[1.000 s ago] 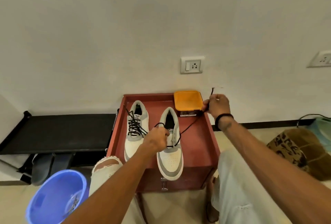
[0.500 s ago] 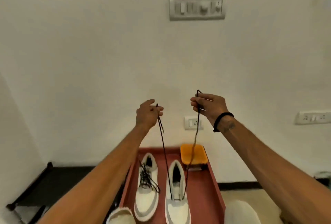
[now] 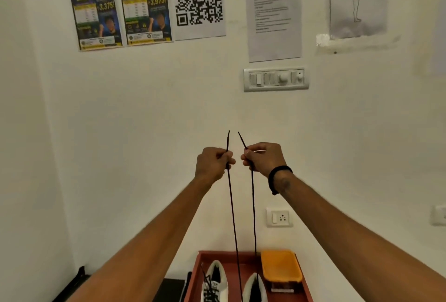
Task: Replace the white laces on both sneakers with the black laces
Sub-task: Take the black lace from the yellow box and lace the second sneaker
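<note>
Here, the white wall [image 3: 144,133] fills most of your view; it carries two "HUSTLE EARN" posters [image 3: 120,7] at 11 o'clock, a QR-code sheet [image 3: 198,0] at 12 o'clock, a "WS 02" notice [image 3: 272,17] at 1 o'clock, a switch panel [image 3: 276,79] below that notice, and a wall socket [image 3: 279,216] at 5 o'clock. At 6 o'clock sits the red table [image 3: 305,289], bearing an orange box [image 3: 281,265] at its far right corner. Two white sneakers stand side by side on it: the left sneaker [image 3: 216,282] already carries black lacing; the right sneaker [image 3: 254,288] is cut off by the frame edge. Your left hand [image 3: 212,163] and right hand [image 3: 264,158] are raised at centre, close together but apart. Each has its fingers curled, pinching one end of the black lace [image 3: 253,205], tips protruding upward. Both strands run taut down to the right sneaker. A black wristband [image 3: 277,176] circles your right wrist.
</note>
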Tool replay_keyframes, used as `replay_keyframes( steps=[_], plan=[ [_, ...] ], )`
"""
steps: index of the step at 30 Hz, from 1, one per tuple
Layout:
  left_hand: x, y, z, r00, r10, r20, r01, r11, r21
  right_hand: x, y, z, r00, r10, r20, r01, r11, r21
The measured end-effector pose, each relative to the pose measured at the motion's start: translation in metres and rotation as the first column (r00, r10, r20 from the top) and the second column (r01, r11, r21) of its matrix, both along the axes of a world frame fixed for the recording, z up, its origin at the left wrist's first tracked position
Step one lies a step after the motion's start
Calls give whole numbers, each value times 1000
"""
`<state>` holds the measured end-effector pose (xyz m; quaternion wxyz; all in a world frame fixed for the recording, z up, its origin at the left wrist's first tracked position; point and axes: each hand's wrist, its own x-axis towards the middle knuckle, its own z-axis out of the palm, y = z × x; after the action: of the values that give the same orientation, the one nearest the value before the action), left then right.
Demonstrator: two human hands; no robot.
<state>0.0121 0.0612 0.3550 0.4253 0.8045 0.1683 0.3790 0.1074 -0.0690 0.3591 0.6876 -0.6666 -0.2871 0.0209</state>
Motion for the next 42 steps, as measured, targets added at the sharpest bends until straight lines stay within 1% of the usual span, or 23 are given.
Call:
replay_keyframes(
  steps=[2, 5, 8, 10, 13, 17, 19, 21, 24, 25, 26, 27, 28, 29, 30, 31, 32, 33, 34, 36, 38, 40, 42],
  plan=[
    [2, -2, 8, 1000, -7, -3, 7, 998, 58, -2, 2, 0, 999, -16, 33, 17, 1000, -25],
    [5, -4, 12, 1000, 20, -18, -17, 990, 141, 0, 2, -3, 1000, -20, 21, 21, 999, -25],
    [5, -1, 6, 996, 85, -19, -83, 990, 116, 2, 0, -10, 999, -28, 20, 29, 999, -32],
    [4, 4, -10, 991, 135, -4, -135, 991, -5, 8, -3, -25, 996, -62, 64, 68, 994, -87],
    [-2, 11, -55, 991, 132, 0, -129, 968, -215, 17, -11, -70, 991, -84, 101, 103, 973, -208],
    [-7, 20, -148, 993, 100, -68, -120, 898, -423, 31, -23, -152, 994, -112, 3, 108, 947, -302],
    [-6, 28, -202, 981, 132, -144, -188, 836, -516, 36, -31, -193, 991, -130, -41, 109, 935, -336],
    [-6, 34, -246, 936, 270, -228, -351, 774, -526, 41, -40, -232, 985, -153, -83, 112, 921, -374],
    [-12, 22, -291, 854, 429, -295, -521, 718, -462, 41, -53, -284, 964, -210, -164, 130, 908, -398],
    [-15, 13, -304, 840, 462, -285, -542, 740, -399, 40, -55, -299, 954, -231, -191, 142, 909, -393],
    [-18, 4, -316, 842, 469, -265, -534, 794, -291, 38, -56, -316, 945, -249, -213, 151, 907, -393],
    [-20, -5, -333, 871, 438, -222, -475, 866, -155, 34, -57, -332, 937, -264, -230, 160, 906, -391],
    [-22, -13, -347, 917, 344, -204, -354, 935, -13, 28, -58, -348, 929, -271, -250, 163, 909, -383],
    [-23, -20, -365, 946, 199, -257, -183, 979, 86, 25, -57, -366, 920, -281, -274, 162, 909, -385],
    [-23, -28, -378, 928, 61, -367, -7, 989, 147, 21, -57, -381, 908, -294, -298, 165, 906, -390],
    [-23, -34, -393, 872, -31, -489, 133, 976, 175, 19, -57, -396, 893, -307, -328, 161, 901, -402],
    [-24, -40, -404, 802, -70, -593, 210, 963, 170, 17, -57, -405, 873, -311, -374, 149, 903, -404],
    [-24, -44, -410, 759, -57, -649, 217, 961, 170, 15, -58, -410, 852, -301, -429, 125, 912, -391],
    [-21, -45, -416, 740, -11, -673, 180, 967, 182, 15, -57, -412, 839, -281, -466, 96, 920, -381],
    [-13, -42, -416, 729, 157, -666, 46, 960, 277, 15, -54, -408, 861, -224, -458, 41, 926, -376],
    [-8, -33, -412, 670, 293, -682, -111, 948, 298, 15, -51, -406, 895, -153, -419, -18, 927, -375],
    [-8, -26, -413, 572, 319, -756, -194, 948, 254, 16, -49, -409, 918, -117, -378, -50, 913, -405],
    [-12, -25, -417, 503, 308, -808, -191, 951, 243, 15, -49, -412, 938, -90, -336, -72, 895, -440]
  ],
)
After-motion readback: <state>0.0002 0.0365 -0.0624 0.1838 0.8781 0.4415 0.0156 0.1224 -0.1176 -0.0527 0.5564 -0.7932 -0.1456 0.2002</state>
